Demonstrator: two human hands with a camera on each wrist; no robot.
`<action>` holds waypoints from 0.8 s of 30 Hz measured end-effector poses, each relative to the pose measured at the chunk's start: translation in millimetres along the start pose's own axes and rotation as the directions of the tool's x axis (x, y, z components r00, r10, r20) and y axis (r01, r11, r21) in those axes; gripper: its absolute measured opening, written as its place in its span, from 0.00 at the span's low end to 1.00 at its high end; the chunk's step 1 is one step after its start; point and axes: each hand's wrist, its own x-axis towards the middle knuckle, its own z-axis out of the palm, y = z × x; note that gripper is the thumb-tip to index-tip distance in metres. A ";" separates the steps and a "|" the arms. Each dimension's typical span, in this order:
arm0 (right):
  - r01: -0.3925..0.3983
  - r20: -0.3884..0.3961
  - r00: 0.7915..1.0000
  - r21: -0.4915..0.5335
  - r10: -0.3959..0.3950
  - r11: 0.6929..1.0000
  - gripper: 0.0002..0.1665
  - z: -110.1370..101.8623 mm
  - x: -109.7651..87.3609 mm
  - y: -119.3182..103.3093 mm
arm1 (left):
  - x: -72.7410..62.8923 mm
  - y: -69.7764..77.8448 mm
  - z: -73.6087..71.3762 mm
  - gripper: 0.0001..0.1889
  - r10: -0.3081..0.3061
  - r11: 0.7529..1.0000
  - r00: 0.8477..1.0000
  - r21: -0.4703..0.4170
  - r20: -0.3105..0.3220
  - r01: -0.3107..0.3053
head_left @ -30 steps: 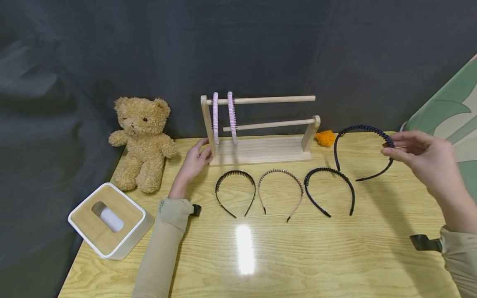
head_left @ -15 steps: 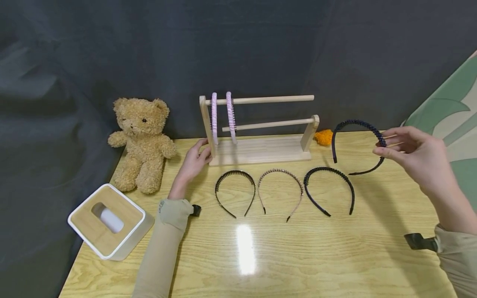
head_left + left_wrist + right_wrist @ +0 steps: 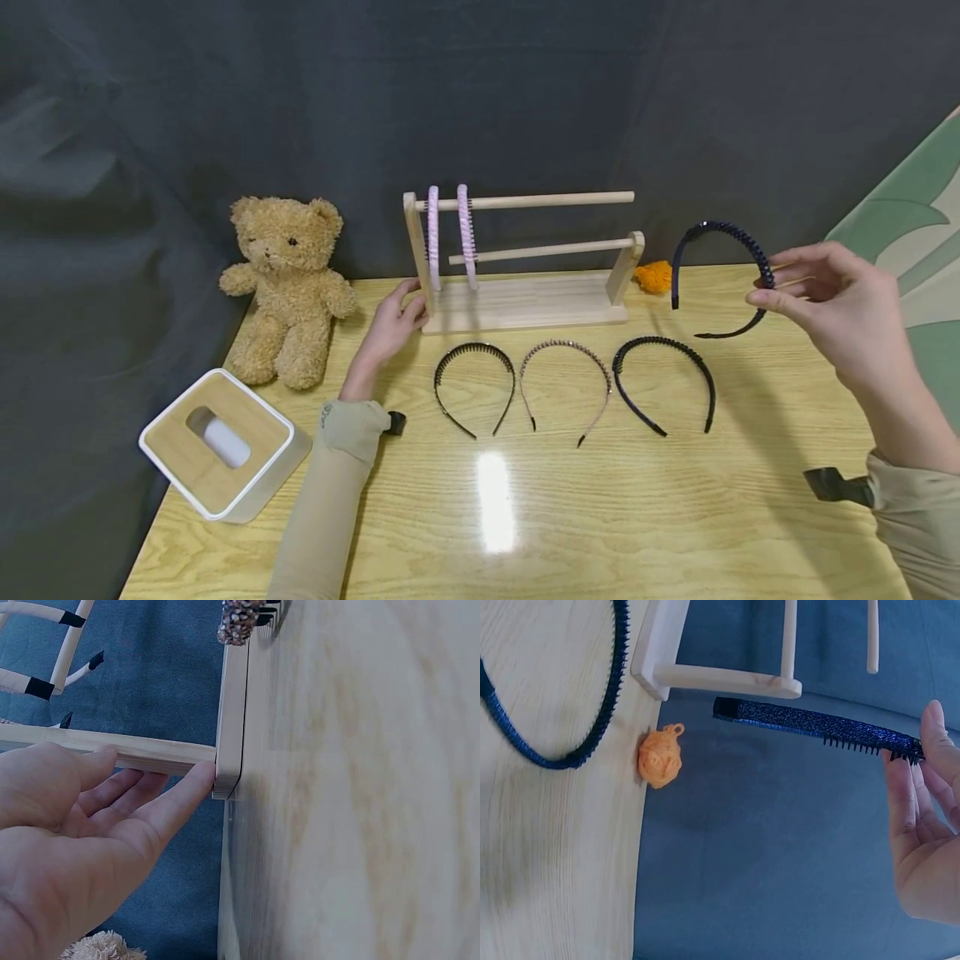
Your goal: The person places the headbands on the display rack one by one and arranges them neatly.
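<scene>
My right hand [image 3: 855, 312] pinches one side of a dark blue headband [image 3: 759, 254] between thumb and fingers, holding it above the table to the right of the wooden headband rack [image 3: 540, 308]. In the right wrist view, this headband [image 3: 787, 720] appears edge-on, teeth along its inner side, its free end close to the rack's lower post. My left hand [image 3: 390, 323] grips the foot of the rack's left post, thumb and fingers at its edges. Two pink headbands [image 3: 433, 242] hang near the left end of the upper bar [image 3: 555, 200].
In front of the rack lie a black toothed headband [image 3: 474, 346], a pinkish beaded one [image 3: 567, 343] and another dark blue headband [image 3: 697, 362]. An orange yarn ball [image 3: 654, 277] sits right of the rack. At left are a teddy bear [image 3: 288, 292] and a tissue box [image 3: 258, 483].
My right hand has moved left and slightly up with the dark blue headband, bringing it nearer the rack's right side. The left hand stays at the rack's post.
</scene>
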 end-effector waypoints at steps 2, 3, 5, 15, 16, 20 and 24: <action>0.000 -0.003 1.000 0.014 0.000 1.000 0.25 1.9 0.4 -2.6 | -0.1 0.1 -0.1 0.25 -0.004 1.000 1.000 0.000 -0.002 0.004; 0.000 -0.004 1.000 0.020 0.000 1.000 0.25 2.7 0.5 -3.8 | -0.3 0.5 -0.1 0.25 -0.007 1.000 1.000 0.001 -0.004 0.007; 0.006 -0.005 1.000 0.033 -0.006 0.999 0.23 4.2 0.7 -6.1 | -0.6 1.2 0.0 0.25 -0.011 1.000 1.000 0.001 -0.007 0.011; 0.054 -0.037 0.998 0.097 -0.051 0.994 0.20 11.3 2.8 -13.9 | -0.8 3.3 1.3 0.25 -0.001 1.000 1.000 -0.010 -0.005 0.001; 0.051 -0.040 0.998 0.100 -0.048 0.994 0.20 12.1 3.1 -14.9 | -0.7 3.6 1.3 0.25 -0.001 1.000 1.000 -0.010 -0.004 0.001; 0.041 -0.054 0.998 0.101 -0.036 0.994 0.20 14.9 3.7 -19.0 | -0.9 4.6 1.4 0.25 -0.002 1.000 1.000 -0.011 -0.002 0.002; 0.050 -0.069 0.997 0.175 -0.039 0.983 0.19 17.4 4.8 -22.3 | -1.5 4.3 1.6 0.25 -0.008 1.000 1.000 -0.003 -0.003 0.008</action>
